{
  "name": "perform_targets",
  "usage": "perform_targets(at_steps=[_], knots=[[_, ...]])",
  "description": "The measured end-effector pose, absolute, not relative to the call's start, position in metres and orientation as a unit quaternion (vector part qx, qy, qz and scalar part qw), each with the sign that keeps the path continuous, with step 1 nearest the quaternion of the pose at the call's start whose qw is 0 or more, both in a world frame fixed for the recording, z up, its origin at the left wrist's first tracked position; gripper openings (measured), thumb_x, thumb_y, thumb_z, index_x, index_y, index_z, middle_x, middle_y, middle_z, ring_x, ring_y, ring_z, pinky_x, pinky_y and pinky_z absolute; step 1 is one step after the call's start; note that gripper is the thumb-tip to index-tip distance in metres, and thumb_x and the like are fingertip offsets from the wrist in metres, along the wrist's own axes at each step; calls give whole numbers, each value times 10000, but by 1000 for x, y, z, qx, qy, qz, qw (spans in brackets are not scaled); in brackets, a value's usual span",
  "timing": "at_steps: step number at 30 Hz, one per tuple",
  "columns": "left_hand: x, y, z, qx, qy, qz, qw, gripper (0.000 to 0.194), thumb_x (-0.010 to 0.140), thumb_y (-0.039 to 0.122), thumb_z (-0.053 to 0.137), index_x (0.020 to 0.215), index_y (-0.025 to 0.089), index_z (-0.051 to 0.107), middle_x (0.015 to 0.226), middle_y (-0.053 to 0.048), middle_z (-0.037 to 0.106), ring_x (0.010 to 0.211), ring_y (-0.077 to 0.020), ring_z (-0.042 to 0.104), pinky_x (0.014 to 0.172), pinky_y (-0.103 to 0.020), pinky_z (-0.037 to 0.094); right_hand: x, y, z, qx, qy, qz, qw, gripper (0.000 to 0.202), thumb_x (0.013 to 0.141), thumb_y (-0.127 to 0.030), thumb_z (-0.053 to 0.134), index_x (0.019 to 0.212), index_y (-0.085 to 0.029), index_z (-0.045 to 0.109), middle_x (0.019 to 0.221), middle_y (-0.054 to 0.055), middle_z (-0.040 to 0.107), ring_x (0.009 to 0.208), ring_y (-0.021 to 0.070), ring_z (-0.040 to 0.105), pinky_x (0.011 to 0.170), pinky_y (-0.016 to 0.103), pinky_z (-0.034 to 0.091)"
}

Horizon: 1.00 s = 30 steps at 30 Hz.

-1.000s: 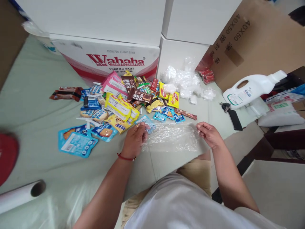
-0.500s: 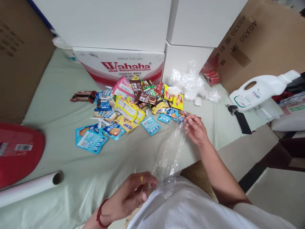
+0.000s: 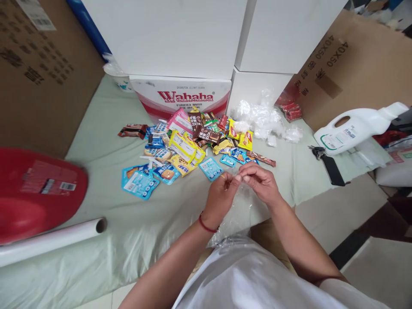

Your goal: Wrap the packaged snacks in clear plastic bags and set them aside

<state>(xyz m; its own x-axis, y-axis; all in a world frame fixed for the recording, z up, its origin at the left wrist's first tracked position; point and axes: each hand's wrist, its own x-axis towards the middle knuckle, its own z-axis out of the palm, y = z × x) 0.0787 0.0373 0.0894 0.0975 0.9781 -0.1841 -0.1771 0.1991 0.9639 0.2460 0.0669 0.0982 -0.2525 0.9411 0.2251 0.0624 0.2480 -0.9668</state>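
While snack packets (image 3: 193,146) fill the frame's centre, I see my left hand (image 3: 220,198) and right hand (image 3: 261,183) pinching a clear plastic bag (image 3: 240,210), fingertips together.

Snack packets (image 3: 189,146) were piled before a Wahaha box (image 3: 180,96); white jug (image 3: 357,128) lay right, red lid (image 3: 35,193) and paper roll (image 3: 51,240) left.

Pale green sheet (image 3: 96,163) backed by white boxes (image 3: 167,38).
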Motion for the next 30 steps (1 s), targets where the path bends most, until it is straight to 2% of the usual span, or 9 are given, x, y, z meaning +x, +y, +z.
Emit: perform_targets(at_steps=[3,6,11,14,17,20,24,27,30], knots=[[79,34,84,353,462,497,644,332,799,478,763,720,196,607,581,43,503,548,-102,393,529,-248,283,248,64,96,-390,-599,505,483,160,880,-451,777,885,-296,817,946,71,697,982,259,636,942,447,515],[70,32,83,277,449,505,683,273,746,394,778,714,175,618,614,33,555,544,-79,428,498,-218,257,251,65,88,-375,-499,571,533,178,800,-436,843,831,-266,801,967,63,691,901,221,635,816,377,559],[48,34,86,195,403,494,745,375,645,388,876,729,166,586,763,-10,683,584,-83,578,465,-179,306,258,78,74,-376,-354,657,548,243,717,-402,915,803,-235,761,1093,27,712,774,131,635,715,279,581],[45,37,83,178,410,515,732,423,607,402,920,740,161,599,809,-26,711,676,-121,669,513,-181,417,262,81,69,-454,-304,657,519,392,728,-561,898,905,-240,762,1085,41,741,852,163,690,823,320,613],[53,36,78,180,425,544,700,425,635,428,920,755,160,612,847,-23,723,753,-142,717,634,-218,528,260,72,69,-525,-295,635,483,639,779,-832,689,958,-224,773,1085,91,756,996,223,701,877,356,607],[64,33,75,201,432,546,689,422,675,465,903,777,160,631,850,-21,728,770,-147,729,731,-263,574,249,60,71,-571,-349,602,436,672,776,-851,665,960,-217,786,1129,97,752,1047,235,671,851,332,577],[61,29,74,226,446,506,703,456,668,510,897,789,156,636,854,-27,735,663,-131,707,592,-227,536,233,60,69,-607,-383,548,430,501,680,-672,853,793,-207,703,849,25,702,780,164,611,686,274,510],[39,32,70,224,455,477,718,473,636,499,911,778,153,623,837,-33,740,587,-114,683,460,-172,440,231,68,65,-626,-354,509,473,491,722,-669,800,758,-222,600,739,-22,628,599,123,533,516,249,412],[7,39,63,202,455,452,740,467,584,429,944,751,157,603,773,-30,733,566,-117,676,414,-152,411,237,71,62,-636,-368,480,479,496,742,-669,784,750,-228,559,608,-64,544,445,87,417,422,244,283]])
